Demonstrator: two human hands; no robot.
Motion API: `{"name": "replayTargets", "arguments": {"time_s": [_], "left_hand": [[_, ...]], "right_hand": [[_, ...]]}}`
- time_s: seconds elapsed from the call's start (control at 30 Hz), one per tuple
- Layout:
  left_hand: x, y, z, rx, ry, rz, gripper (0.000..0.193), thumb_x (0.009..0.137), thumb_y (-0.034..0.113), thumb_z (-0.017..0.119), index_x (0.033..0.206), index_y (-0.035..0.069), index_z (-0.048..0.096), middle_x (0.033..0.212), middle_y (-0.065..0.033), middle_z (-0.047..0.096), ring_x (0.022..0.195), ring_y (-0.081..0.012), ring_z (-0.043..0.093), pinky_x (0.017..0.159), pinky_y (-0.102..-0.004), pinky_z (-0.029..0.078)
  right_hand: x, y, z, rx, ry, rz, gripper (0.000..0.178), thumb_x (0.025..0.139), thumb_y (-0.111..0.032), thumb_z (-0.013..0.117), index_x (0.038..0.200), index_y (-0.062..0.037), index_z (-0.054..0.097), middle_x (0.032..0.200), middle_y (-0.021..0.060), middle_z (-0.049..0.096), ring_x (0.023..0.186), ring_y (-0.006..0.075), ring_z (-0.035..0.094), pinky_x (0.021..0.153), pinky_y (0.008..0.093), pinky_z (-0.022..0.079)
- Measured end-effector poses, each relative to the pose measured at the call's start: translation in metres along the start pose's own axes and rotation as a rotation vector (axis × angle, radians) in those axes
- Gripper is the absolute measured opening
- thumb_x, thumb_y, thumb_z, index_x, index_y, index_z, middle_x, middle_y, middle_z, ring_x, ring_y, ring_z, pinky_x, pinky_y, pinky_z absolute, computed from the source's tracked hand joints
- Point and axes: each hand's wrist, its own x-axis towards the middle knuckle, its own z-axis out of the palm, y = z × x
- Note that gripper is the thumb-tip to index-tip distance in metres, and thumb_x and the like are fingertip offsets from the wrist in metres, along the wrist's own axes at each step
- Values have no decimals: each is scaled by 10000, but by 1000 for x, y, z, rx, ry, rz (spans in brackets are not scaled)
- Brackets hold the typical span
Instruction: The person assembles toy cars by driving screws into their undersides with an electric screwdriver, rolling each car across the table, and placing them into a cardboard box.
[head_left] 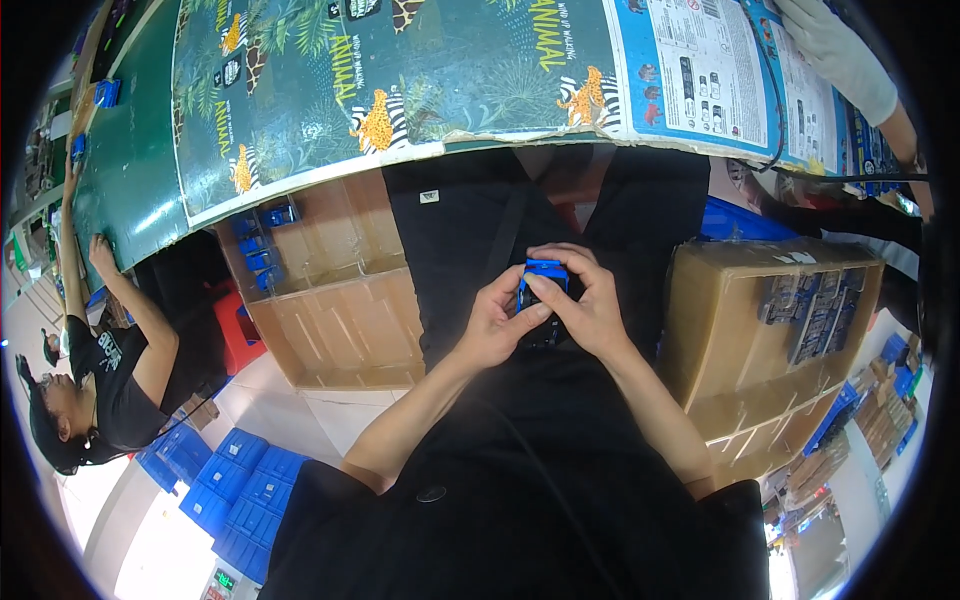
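Observation:
Over my lap, both hands are closed around a small blue and black part (546, 268), its bright blue end showing at the top. My left hand (490, 328) grips its left side, with the thumb pointing in along the lower front. From the right, my right hand (597, 308) wraps it, the thumb pressing on its front face. The fingers hide most of the part, so its exact kind is unclear. Dark cloth of my clothing lies behind and below it.
Ahead stands a green worktable (140, 200) covered with printed card sheets (470, 90). Cardboard boxes (345, 330) flank my knees; blue-black parts (815, 310) sit on the right one. A co-worker (120, 385) works at left; a gloved hand (840, 60) reaches in at upper right. Blue bins (245, 490) stand lower left.

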Motion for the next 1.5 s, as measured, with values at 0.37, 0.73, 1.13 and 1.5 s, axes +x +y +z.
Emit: {"name": "replayTargets", "arguments": {"time_s": [0.37, 0.73, 1.13, 1.5], "left_hand": [[-9, 17, 1, 127, -130, 25, 417, 918, 81, 691, 1296, 8, 531, 1149, -38, 610, 1076, -106, 580, 936, -275, 473], [-6, 16, 8, 172, -74, 52, 401, 918, 101, 696, 1279, 6, 550, 1108, -36, 627, 1025, -106, 596, 906, -273, 483], [25, 146, 28, -104, 70, 288, 534, 898, 89, 667, 1378, -37, 473, 1128, -171, 663, 923, -244, 699, 820, -378, 578], [127, 228, 31, -92, 46, 528, 275, 927, 181, 649, 1120, -14, 634, 1003, -159, 710, 784, -202, 721, 688, -313, 595]], "right_hand": [[-10, -15, -1, 405, -202, 86, 288, 816, -45, 770, 1083, 7, 677, 1195, 151, 674, 1097, 182, 635, 934, 329, 512], [-2, 1, -2, 381, -183, -20, 211, 760, -8, 766, 965, 16, 721, 1141, 166, 700, 1235, 285, 564, 1004, 399, 461], [46, -149, -73, 200, 246, -599, 109, 902, -26, 637, 985, 34, 676, 927, 151, 722, 874, 194, 685, 815, 336, 544], [200, -314, -155, 791, 604, -933, 336, 921, -189, 685, 1187, -23, 563, 1202, 137, 606, 1165, 255, 571, 1036, 496, 425]]}}
